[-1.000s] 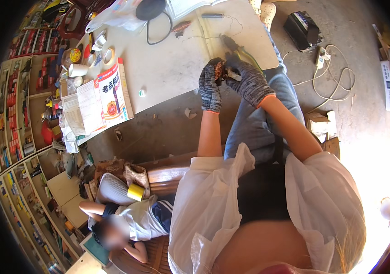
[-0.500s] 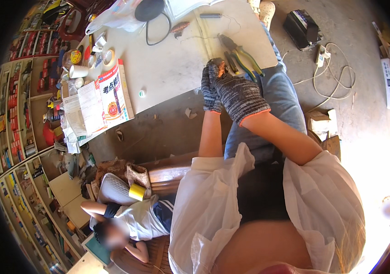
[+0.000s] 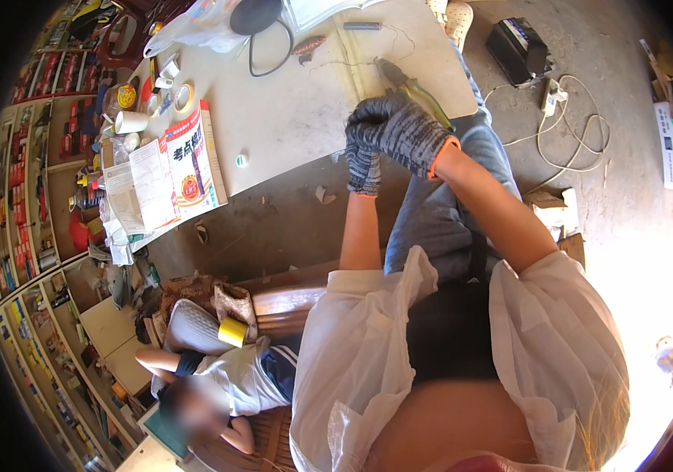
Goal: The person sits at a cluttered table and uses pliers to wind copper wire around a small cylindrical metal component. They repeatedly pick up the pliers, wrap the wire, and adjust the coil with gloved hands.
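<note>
My left hand (image 3: 363,167) and my right hand (image 3: 409,130) wear grey knit gloves with orange cuffs and are pressed together at the table's near edge. Both sets of fingers are closed. The copper wire bundle that showed between them a moment earlier is hidden under the gloves. Just beyond my right hand lie pliers (image 3: 428,100) with yellow-green handles, partly covered by it. Farther off on the table (image 3: 297,118) are a reddish-brown bundle (image 3: 309,46) and a dark cylinder (image 3: 362,26) with thin wires.
Papers and a booklet (image 3: 192,165), tape rolls (image 3: 184,97) and a white cup (image 3: 131,122) crowd the table's left side. A person (image 3: 230,381) lies on a bench at lower left. On the floor at right are a black box-shaped battery (image 3: 519,51) and a power strip (image 3: 554,96).
My right hand has moved up and rolled over my left fingers, covering the copper wire and more of the pliers' handles. The left hand has shifted only slightly.
</note>
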Available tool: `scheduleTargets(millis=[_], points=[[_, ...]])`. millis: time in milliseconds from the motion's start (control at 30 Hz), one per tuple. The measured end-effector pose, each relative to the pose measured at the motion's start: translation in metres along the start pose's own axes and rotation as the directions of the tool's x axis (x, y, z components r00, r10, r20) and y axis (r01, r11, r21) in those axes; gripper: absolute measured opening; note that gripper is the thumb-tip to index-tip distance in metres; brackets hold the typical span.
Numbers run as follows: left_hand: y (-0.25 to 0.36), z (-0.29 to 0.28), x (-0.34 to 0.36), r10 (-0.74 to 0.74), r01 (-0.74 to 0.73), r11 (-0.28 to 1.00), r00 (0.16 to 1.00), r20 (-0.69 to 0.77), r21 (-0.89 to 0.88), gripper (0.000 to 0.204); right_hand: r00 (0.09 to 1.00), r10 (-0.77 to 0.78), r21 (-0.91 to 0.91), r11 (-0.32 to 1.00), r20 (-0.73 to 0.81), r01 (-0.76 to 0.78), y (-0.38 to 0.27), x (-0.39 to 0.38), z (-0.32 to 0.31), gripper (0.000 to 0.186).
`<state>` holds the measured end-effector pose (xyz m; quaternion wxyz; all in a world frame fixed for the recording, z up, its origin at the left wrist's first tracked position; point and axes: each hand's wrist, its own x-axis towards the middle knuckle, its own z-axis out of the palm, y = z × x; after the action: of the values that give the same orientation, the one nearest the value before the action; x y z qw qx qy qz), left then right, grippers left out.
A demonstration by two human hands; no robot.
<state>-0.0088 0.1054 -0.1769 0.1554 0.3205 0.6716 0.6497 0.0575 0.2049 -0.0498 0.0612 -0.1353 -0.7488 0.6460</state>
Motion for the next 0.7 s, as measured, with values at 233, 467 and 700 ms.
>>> scheduleTargets(millis=[233, 467, 700], points=[[0.002, 0.0, -0.007, -0.224, 0.202, 0.949, 0.972, -0.065, -0.241, 0.048, 0.994, -0.104, -0.437, 0.896, -0.028, 0.081, -0.031, -0.005, 0.027, 0.013], [0.035, -0.007, 0.0, -0.323, 0.262, 0.613, 0.944, 0.066, -0.745, 0.047, 0.985, -0.144, -0.247, 0.962, -0.091, 0.118, -0.003, -0.039, 0.031, 0.011], [0.032, -0.015, 0.004, -0.274, 0.261, 0.773, 0.959, 0.067, -0.578, 0.044, 0.969, 0.213, 0.212, 0.96, -0.125, -0.184, 0.046, -0.057, 0.002, 0.016]])
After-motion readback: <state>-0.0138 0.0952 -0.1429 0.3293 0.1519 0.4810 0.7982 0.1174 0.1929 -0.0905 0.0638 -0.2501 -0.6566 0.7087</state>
